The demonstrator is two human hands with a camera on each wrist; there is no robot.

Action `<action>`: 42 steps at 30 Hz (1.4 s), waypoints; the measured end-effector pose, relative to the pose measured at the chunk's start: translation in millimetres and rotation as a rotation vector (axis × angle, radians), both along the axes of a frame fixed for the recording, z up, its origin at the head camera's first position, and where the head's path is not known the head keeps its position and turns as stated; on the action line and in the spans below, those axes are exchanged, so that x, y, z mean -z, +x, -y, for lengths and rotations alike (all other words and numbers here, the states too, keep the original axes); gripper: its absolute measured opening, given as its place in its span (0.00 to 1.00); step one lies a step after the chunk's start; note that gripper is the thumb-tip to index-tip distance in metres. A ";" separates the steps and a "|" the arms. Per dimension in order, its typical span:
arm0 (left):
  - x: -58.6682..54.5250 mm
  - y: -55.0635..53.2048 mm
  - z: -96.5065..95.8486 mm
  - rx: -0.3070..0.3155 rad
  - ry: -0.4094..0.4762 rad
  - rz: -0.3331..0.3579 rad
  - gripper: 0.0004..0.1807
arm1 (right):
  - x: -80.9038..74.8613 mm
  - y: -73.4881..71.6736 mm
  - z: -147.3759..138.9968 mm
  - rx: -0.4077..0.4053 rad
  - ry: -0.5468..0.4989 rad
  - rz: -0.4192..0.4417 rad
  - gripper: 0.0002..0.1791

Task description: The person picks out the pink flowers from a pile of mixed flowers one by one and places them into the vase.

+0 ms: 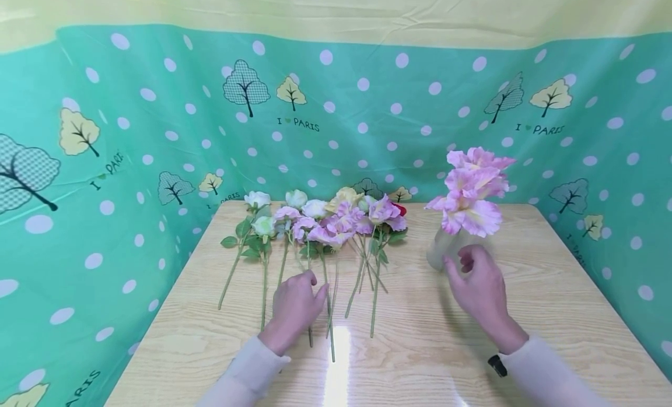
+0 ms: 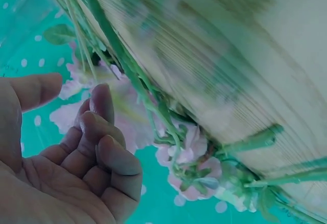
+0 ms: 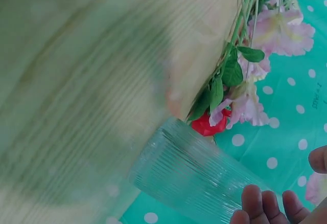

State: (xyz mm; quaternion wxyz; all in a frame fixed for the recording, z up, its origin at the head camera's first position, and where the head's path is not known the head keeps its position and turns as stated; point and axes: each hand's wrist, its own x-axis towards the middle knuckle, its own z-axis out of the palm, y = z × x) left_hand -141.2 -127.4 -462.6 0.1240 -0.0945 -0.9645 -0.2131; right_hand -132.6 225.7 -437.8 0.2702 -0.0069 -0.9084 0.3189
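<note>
My left hand is loosely curled, thumb well apart from the fingers, holding nothing; it is over the stems of the flowers lying on the table, and I cannot tell whether it touches any. My right hand is half-curled with a gap between thumb and fingertips, also holding nothing, just beside the glass vase; whether a finger brushes the glass I cannot tell.

The vase stands upright on the right, nearer the far edge than the near one, with big pink blooms rising from it. A strip of wood separates it from the laid flowers, and a wider one from the table's right edge.

The laid flowers spread left of the vase, heads along the far edge, close to the green cloth hanging there, stems pointing near. A red flower shows at their right end. The leftmost stem stops short of the left edge. More tabletop stretches in front of the vase, past my right wrist.
</note>
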 end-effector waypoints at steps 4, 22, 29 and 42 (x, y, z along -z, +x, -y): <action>0.1 0.0 5.9 -0.018 -0.015 0.036 0.18 | 2.9 2.8 1.9 -0.016 0.005 0.000 0.15; 7.5 1.1 15.3 -0.046 -0.080 0.229 0.26 | 12.8 12.1 6.6 -0.047 0.028 -0.009 0.15; 9.3 1.9 16.6 -0.050 -0.052 0.270 0.27 | 15.8 13.5 7.3 -0.044 0.031 -0.025 0.14; 10.3 2.6 20.3 -0.036 0.059 0.301 0.25 | 17.8 13.8 8.1 -0.048 0.032 -0.038 0.13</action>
